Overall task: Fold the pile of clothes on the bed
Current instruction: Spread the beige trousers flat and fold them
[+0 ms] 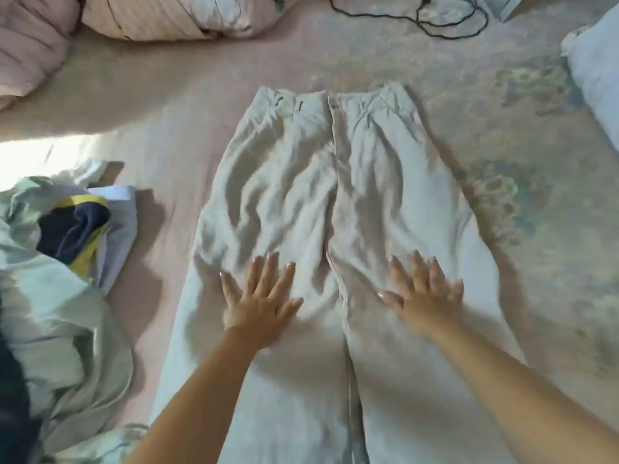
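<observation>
1. The trousers (335, 202) lay flat mid-bed (502, 112), waistband at twelve o'clock.
2. My left hand (259, 306) and right hand (425, 296) pressed flat — fingers spread, no grip.
3. Best smooth outward first — then fold.

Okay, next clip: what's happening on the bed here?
A person is flattening a pair of pale beige linen trousers spread on the pinkish patterned bedsheet, waistband away from them. The left hand and right hand lie on the legs with fingers spread, no grip. No fold is made yet. A heap of unfolded light green and navy clothes lies to the left.
</observation>
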`<control>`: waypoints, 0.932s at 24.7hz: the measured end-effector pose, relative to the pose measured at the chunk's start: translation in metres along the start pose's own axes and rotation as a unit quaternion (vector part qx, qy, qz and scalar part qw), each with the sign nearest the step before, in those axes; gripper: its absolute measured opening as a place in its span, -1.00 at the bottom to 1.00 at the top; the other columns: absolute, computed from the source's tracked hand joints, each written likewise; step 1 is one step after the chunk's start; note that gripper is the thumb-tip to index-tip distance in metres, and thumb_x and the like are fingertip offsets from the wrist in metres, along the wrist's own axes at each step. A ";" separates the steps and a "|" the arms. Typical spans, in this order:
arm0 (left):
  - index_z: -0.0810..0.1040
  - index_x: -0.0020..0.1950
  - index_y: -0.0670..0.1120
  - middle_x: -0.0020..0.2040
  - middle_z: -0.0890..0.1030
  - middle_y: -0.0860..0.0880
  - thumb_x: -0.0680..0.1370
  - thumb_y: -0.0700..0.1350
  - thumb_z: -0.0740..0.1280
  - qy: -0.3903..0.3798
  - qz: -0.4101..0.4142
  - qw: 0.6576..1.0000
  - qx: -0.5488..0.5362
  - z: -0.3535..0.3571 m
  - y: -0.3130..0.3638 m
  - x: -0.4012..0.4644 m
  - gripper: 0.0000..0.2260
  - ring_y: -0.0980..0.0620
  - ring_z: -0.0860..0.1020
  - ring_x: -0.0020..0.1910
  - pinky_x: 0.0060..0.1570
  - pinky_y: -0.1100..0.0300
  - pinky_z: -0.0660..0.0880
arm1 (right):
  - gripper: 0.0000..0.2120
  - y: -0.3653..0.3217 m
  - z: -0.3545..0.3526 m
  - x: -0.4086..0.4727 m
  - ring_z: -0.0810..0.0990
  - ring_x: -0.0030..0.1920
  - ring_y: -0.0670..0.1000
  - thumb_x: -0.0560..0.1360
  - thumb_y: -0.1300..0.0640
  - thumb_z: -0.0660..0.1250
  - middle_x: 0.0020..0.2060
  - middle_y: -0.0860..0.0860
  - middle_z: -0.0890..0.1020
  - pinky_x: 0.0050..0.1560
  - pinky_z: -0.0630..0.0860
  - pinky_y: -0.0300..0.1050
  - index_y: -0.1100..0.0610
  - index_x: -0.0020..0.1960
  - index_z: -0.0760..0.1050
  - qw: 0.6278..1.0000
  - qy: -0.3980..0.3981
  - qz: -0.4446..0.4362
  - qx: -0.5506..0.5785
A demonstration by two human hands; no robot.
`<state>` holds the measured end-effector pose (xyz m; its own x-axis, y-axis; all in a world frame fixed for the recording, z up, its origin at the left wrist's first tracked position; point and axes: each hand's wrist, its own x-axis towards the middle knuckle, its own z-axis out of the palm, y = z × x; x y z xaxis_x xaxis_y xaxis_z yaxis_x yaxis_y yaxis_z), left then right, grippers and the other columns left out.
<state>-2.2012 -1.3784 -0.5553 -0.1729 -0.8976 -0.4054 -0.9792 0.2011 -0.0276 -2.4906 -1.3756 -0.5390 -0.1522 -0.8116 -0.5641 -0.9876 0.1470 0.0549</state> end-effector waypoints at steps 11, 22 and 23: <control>0.12 0.55 0.00 0.55 0.13 -0.12 0.56 0.21 0.10 0.122 0.229 0.965 -0.040 0.090 0.042 -0.240 -0.39 -0.16 0.16 0.50 0.33 -0.34 0.12 | -0.44 -0.027 0.135 -0.234 0.43 0.34 0.21 0.46 -0.12 0.10 0.37 0.17 0.41 0.28 0.30 0.31 0.09 0.38 0.40 0.964 0.160 -0.210 -0.015; 0.26 0.43 -0.16 0.42 0.38 -0.17 0.24 0.22 0.52 0.036 0.163 0.986 0.019 0.156 -0.015 -0.449 -0.09 -0.22 0.39 0.37 0.22 -0.33 0.36 | -0.16 -0.040 0.227 -0.398 0.50 0.29 0.09 0.09 -0.24 0.57 0.29 0.10 0.52 0.29 0.42 0.12 0.09 0.29 0.52 0.937 0.056 -0.334 -0.090; 0.23 0.43 -0.21 0.39 0.41 -0.19 0.32 0.10 0.51 0.060 0.171 0.983 0.042 0.155 -0.017 -0.453 -0.17 -0.22 0.44 0.33 0.16 -0.32 0.42 | -0.21 -0.040 0.229 -0.400 0.53 0.26 0.09 0.10 -0.13 0.62 0.26 0.10 0.55 0.22 0.51 0.07 0.13 0.26 0.55 0.932 0.083 -0.341 -0.091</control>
<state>-2.0901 -0.9142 -0.5124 -0.5058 -0.8111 -0.2936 -0.8508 0.5253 0.0143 -2.3813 -0.9276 -0.5046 0.5248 -0.7595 -0.3845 -0.8445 -0.5212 -0.1231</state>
